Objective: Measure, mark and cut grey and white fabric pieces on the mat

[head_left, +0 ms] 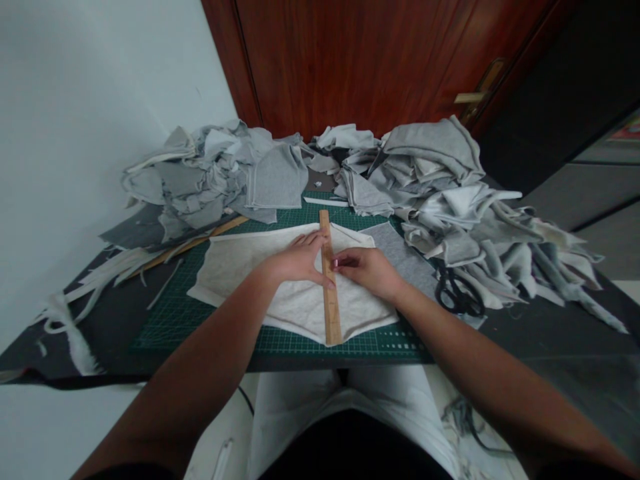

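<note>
A wooden ruler lies across a cream piece of fabric, running from its far edge to its near edge. My left hand rests on the fabric with fingers spread, and its fingertips and thumb press on the ruler. Just right of the ruler, my right hand is closed in a pinch around a small pale piece, too small to name surely. Under the fabric is a green cutting mat. A grey piece of cloth shows partly from beneath the fabric's right side.
Heaped grey and white fabric scraps stand at the back left, with another scrap pile at the back right. Black-handled scissors lie at the right. A long wooden stick and cloth strips are on the left.
</note>
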